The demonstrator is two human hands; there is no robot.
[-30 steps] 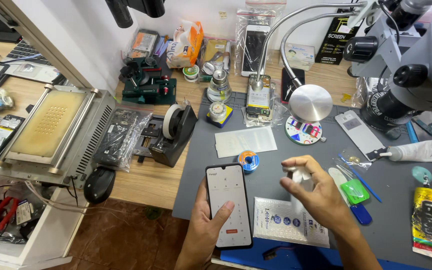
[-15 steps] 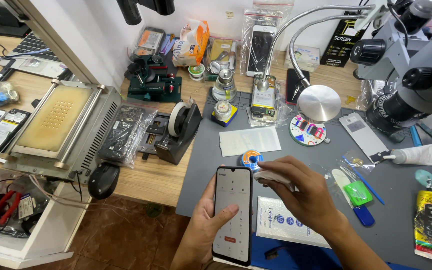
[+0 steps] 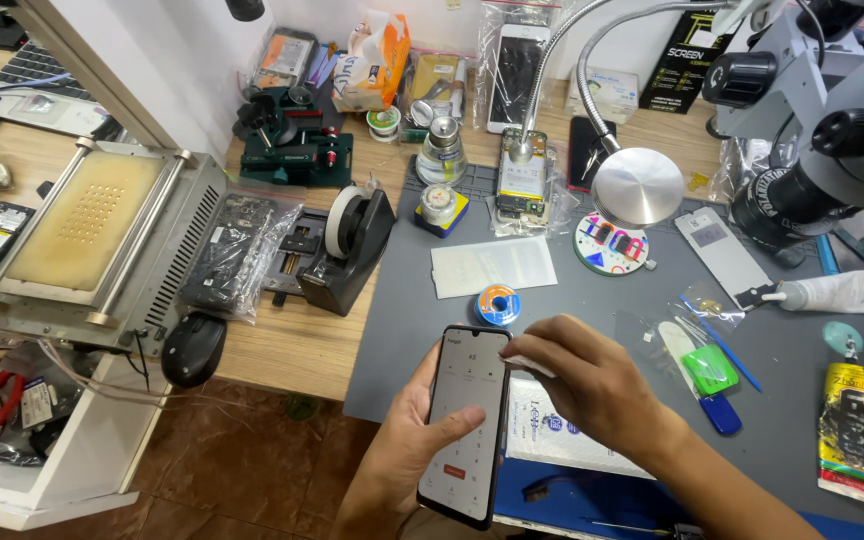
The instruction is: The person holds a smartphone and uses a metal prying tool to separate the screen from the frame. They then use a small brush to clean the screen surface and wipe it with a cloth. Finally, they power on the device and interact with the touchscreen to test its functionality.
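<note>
Cradled in the left hand point(image 3: 407, 455), fingers wrapped, the smartphone point(image 3: 465, 420) shows a lit screen; right hand point(image 3: 582, 375) apparently pinches something small above, likely mid-test; precise taps follow.

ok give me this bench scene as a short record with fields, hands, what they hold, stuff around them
left hand: holds a black smartphone with its screen lit, thumb across the lower screen
right hand: fingers at the phone's upper right edge; what they pinch cannot be told
surface: grey work mat on a wooden bench
near the hands: small blue solder spool, white printed packet, green plastic tool
farther off: black tape dispenser, grey microscope
</note>
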